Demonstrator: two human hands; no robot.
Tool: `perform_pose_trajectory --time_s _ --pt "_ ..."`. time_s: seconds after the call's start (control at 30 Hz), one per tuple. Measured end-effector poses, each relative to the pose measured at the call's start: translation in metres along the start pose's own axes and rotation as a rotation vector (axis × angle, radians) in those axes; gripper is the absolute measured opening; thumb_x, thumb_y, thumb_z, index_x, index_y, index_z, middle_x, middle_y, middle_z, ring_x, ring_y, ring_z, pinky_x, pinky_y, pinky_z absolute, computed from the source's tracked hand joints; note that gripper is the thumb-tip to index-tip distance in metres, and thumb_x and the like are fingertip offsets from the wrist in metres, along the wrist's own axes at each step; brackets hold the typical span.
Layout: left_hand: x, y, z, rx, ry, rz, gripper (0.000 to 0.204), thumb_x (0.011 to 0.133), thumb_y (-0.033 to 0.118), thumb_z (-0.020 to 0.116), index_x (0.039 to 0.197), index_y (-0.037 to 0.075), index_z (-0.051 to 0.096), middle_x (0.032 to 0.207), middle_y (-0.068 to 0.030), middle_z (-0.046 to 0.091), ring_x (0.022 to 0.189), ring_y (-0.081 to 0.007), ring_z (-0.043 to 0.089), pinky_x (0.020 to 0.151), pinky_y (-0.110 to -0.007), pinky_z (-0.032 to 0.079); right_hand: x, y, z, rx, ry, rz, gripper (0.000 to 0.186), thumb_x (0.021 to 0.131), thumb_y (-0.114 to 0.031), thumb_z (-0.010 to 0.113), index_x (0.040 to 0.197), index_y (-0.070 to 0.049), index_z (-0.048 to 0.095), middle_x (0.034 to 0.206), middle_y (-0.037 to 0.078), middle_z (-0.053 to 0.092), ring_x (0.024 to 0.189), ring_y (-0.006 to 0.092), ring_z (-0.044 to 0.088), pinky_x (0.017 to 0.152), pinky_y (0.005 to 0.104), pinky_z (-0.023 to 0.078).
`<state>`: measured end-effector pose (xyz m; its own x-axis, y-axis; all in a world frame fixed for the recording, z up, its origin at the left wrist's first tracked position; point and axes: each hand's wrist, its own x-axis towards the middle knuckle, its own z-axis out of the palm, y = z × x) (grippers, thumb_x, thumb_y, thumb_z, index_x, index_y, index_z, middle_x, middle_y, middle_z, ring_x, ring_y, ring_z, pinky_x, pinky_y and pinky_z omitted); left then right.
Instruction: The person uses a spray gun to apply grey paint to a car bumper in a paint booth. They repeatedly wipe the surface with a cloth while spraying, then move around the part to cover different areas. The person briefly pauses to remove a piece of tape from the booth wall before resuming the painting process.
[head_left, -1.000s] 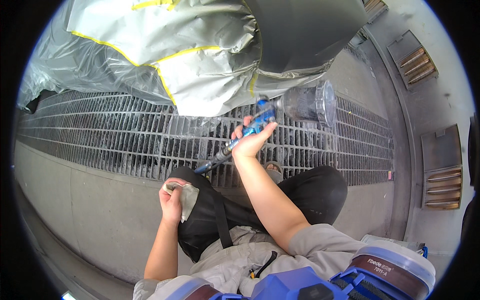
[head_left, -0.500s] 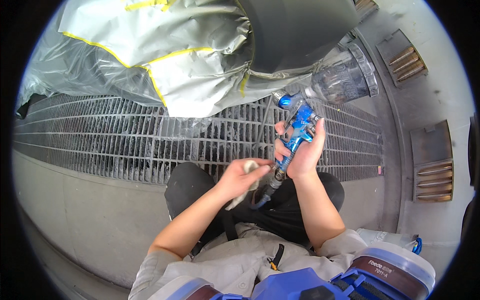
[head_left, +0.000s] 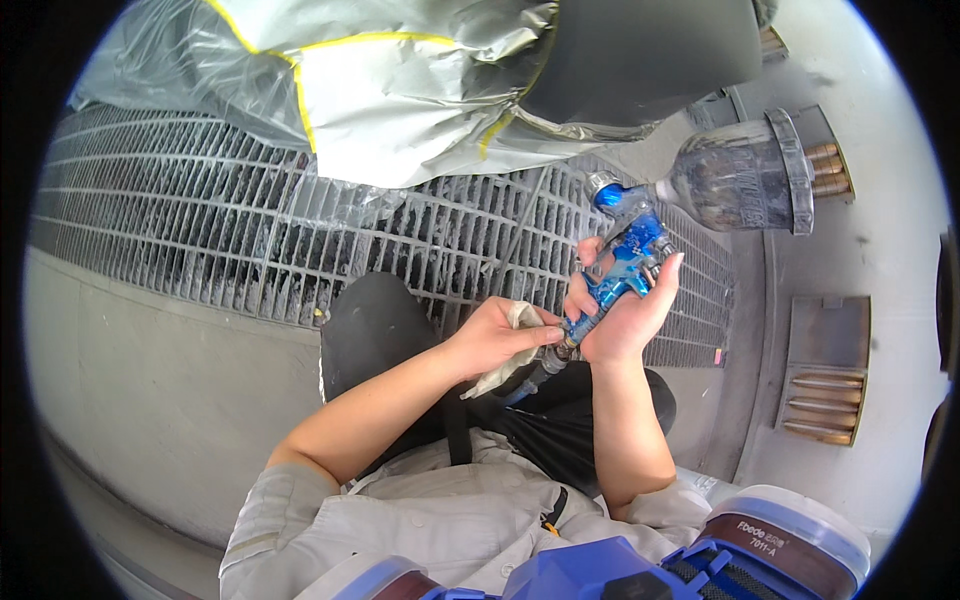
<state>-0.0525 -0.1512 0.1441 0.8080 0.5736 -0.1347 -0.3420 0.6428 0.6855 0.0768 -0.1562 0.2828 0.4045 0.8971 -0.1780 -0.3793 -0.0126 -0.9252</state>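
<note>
A blue spray gun lies across my right hand, whose fingers wrap its handle while the thumb points up beside it. Its cloudy, paint-stained cup sticks out to the right, with a dark grey lid at the far end. My left hand is closed, with a whitish cloth tucked in it. The thumb and fingertips of that hand pinch at the bottom of the gun's handle, beside the hose fitting. From there a hose runs down over my lap; its lower part is hidden.
Ahead stands a dark grey curved panel, edged by masking sheet and yellow tape. Under it is a metal floor grating caked with residue. On the right wall hang metal boxes with brown tubes. Respirator parts fill the lower edge.
The view has shifted, so panel and grating sit higher. Both hands and the spray gun stay together; the left fingertips now press closer against the handle's lower end.
</note>
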Motion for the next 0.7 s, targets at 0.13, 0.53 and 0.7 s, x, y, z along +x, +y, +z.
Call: perform_pose_trajectory --time_s 0.13,0.53,0.7 --pt "0.003 -0.004 -0.003 -0.065 0.012 0.003 0.024 0.097 0.013 0.08 0.116 -0.002 0.077 0.1 -0.0046 0.078 0.087 -0.0084 0.069 0.08 -0.026 0.054 0.007 0.004 0.005 -0.074 -0.012 0.008 0.075 0.105 -0.074 0.027 0.122 -0.007 0.057 0.099 0.011 0.065 0.047 0.0161 0.043 0.044 0.0329 0.037" --pt "0.009 -0.025 -0.003 -0.333 0.25 -0.002 0.024 0.104 0.024 0.069 0.113 0.003 0.075 0.099 -0.0053 0.077 0.084 -0.0121 0.069 0.076 -0.029 0.054 0.026 0.03 0.019 -0.32 0.204 -0.169 0.068 0.108 -0.069 0.029 0.117 -0.007 0.055 0.093 0.007 0.063 0.048 0.0152 0.044 0.044 0.0319 0.038" --pt "0.016 -0.036 -0.023 -0.428 0.401 -0.105 0.025 0.103 0.025 0.066 0.113 0.004 0.074 0.092 -0.0029 0.071 0.079 -0.0142 0.067 0.075 -0.029 0.053 0.025 0.039 0.009 -0.254 0.037 -0.021 0.077 0.105 -0.075 0.027 0.113 -0.004 0.055 0.089 0.007 0.062 0.047 0.0143 0.043 0.043 0.0316 0.038"
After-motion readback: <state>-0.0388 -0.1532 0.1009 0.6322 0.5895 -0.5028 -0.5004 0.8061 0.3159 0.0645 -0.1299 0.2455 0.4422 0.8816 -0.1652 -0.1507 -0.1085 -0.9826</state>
